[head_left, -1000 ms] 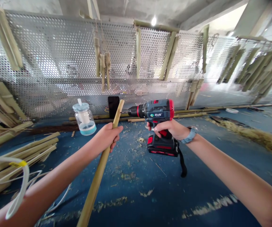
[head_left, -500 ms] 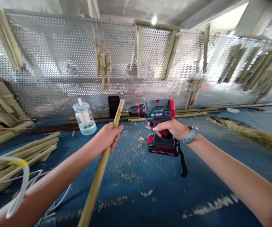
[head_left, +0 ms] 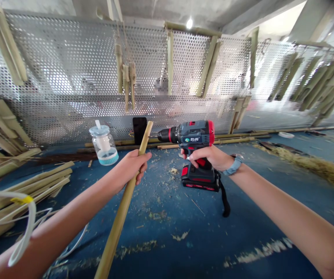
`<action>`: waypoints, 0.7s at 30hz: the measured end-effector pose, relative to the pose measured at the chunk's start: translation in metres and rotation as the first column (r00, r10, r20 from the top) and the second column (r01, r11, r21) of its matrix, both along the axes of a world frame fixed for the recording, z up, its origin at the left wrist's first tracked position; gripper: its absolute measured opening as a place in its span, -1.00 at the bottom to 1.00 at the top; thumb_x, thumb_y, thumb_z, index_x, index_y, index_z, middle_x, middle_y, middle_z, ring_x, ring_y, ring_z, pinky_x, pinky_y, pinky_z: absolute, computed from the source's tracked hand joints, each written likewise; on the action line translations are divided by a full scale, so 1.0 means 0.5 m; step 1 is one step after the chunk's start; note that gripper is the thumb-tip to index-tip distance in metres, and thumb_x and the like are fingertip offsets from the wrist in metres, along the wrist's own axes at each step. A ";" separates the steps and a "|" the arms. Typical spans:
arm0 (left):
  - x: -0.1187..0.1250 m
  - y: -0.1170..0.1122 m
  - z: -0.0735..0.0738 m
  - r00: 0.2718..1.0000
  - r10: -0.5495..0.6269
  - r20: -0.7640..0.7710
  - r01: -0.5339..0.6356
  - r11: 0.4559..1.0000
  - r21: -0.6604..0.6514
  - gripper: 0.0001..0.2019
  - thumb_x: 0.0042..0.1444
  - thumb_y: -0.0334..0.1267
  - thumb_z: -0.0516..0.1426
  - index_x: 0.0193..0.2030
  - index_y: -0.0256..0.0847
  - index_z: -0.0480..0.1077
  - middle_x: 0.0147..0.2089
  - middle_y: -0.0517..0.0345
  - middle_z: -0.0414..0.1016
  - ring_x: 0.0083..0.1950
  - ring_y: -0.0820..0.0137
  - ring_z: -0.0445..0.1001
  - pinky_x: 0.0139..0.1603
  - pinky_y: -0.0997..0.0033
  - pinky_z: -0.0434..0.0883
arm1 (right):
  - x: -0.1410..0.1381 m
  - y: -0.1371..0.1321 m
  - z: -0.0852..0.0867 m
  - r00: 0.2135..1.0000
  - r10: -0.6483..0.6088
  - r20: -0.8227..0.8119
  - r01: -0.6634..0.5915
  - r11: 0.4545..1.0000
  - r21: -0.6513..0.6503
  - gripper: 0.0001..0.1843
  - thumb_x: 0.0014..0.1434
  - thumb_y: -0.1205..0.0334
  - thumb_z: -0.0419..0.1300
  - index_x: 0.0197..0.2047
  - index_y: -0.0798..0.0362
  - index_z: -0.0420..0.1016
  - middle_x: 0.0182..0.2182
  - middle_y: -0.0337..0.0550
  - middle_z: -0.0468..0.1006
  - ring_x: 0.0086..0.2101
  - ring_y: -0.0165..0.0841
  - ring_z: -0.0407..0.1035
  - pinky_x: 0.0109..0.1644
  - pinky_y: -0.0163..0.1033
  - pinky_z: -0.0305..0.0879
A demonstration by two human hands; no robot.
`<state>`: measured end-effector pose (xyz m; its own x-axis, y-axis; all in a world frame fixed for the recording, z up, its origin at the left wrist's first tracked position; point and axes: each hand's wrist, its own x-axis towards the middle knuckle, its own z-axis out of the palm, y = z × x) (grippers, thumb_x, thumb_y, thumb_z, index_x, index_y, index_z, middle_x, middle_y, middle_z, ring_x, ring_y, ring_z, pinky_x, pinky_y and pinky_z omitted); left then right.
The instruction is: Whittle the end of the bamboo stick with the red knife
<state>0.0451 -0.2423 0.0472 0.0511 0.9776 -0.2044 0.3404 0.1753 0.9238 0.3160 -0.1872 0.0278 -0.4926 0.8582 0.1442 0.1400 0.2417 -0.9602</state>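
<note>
My left hand (head_left: 132, 167) is wrapped round a long bamboo pole (head_left: 120, 217), which slants up from the lower middle to its top end near a black phone. My right hand (head_left: 209, 157) grips the handle of a grey and red cordless drill (head_left: 194, 135), held level above the blue table (head_left: 242, 217). The drill's bit points left at the pole's upper end, very close to it; contact is unclear. A blue watch band sits on my right wrist.
A small clear jar with a pale blue lid (head_left: 104, 144) stands left of the pole. Split bamboo strips (head_left: 24, 186) and a white cord lie at the left. Bamboo shavings scatter the table, and a perforated metal screen (head_left: 68, 77) hung with bamboo pieces runs across the back.
The drill has risen slightly and edged left toward the pole's top. The pole and my left hand have barely moved.
</note>
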 end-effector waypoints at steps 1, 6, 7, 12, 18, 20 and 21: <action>-0.001 0.002 -0.002 1.000 -0.004 0.003 0.004 1.000 -0.001 -0.62 0.49 -0.05 0.11 -0.36 -0.19 0.33 -0.59 0.49 0.17 -0.67 0.60 0.14 -0.64 0.55 0.22 | 0.000 0.001 -0.001 1.000 0.000 -0.002 0.000 1.000 -0.003 -0.77 -0.09 0.21 0.30 -0.31 0.10 0.61 -0.37 -0.17 0.61 -0.59 -0.47 0.30 -0.41 -0.23 0.25; -0.011 0.021 -0.009 1.000 -0.002 0.002 0.002 1.000 0.002 -0.63 0.48 -0.01 0.12 -0.31 -0.21 0.38 -0.56 0.46 0.21 -0.66 0.61 0.13 -0.64 0.56 0.20 | -0.003 0.000 0.001 1.000 -0.009 -0.020 0.009 1.000 0.005 -0.78 -0.08 0.21 0.31 -0.32 0.11 0.62 -0.36 -0.16 0.61 -0.59 -0.47 0.33 -0.40 -0.24 0.27; -0.014 0.026 -0.010 1.000 0.001 0.000 -0.001 1.000 0.001 -0.63 0.48 -0.01 0.12 -0.30 -0.21 0.39 -0.55 0.46 0.21 -0.65 0.61 0.13 -0.65 0.56 0.20 | -0.004 -0.002 0.002 1.000 -0.011 -0.022 0.012 1.000 0.009 -0.80 -0.08 0.22 0.32 -0.33 0.11 0.62 -0.36 -0.15 0.62 -0.59 -0.47 0.33 -0.40 -0.24 0.28; -0.034 0.045 -0.002 0.999 -0.007 -0.039 0.007 1.000 -0.003 -0.68 0.48 -0.04 0.13 -0.25 -0.23 0.41 -0.53 0.45 0.23 -0.65 0.62 0.12 -0.65 0.57 0.18 | -0.007 -0.004 0.002 0.999 -0.010 -0.037 0.011 1.000 0.026 -0.84 -0.06 0.22 0.32 -0.37 0.09 0.61 -0.33 -0.13 0.62 -0.58 -0.46 0.34 -0.41 -0.23 0.32; -0.051 0.054 0.004 0.986 -0.012 -0.169 0.018 0.999 0.034 -0.75 0.49 -0.11 0.12 -0.16 -0.24 0.43 -0.49 0.43 0.31 -0.64 0.61 0.19 -0.65 0.57 0.22 | 0.003 0.008 -0.007 0.998 0.003 -0.059 -0.003 1.000 -0.003 -0.79 -0.07 0.22 0.31 -0.32 0.10 0.64 -0.35 -0.13 0.64 -0.58 -0.46 0.33 -0.43 -0.24 0.30; -0.056 0.059 0.000 0.975 -0.006 -0.223 0.017 0.999 0.043 -0.75 0.48 -0.10 0.13 -0.15 -0.24 0.45 -0.48 0.41 0.34 -0.63 0.60 0.22 -0.64 0.57 0.25 | 0.002 0.007 -0.005 0.998 -0.002 -0.057 0.002 1.000 -0.004 -0.79 -0.09 0.22 0.31 -0.33 0.10 0.64 -0.35 -0.13 0.63 -0.59 -0.45 0.34 -0.44 -0.24 0.29; -0.060 0.063 -0.003 0.969 0.001 -0.248 0.011 0.999 0.048 -0.74 0.47 -0.08 0.14 -0.14 -0.25 0.45 -0.46 0.39 0.36 -0.62 0.60 0.24 -0.63 0.57 0.26 | 0.000 0.004 -0.003 0.999 -0.007 -0.054 0.007 1.000 -0.002 -0.79 -0.09 0.22 0.31 -0.34 0.09 0.63 -0.35 -0.14 0.63 -0.59 -0.45 0.35 -0.44 -0.24 0.29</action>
<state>0.0152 -0.2109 0.0455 0.0099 0.9865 -0.1637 0.5606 0.1301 0.8178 0.3159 -0.1850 0.0261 -0.4779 0.8621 0.1687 0.0901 0.2391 -0.9668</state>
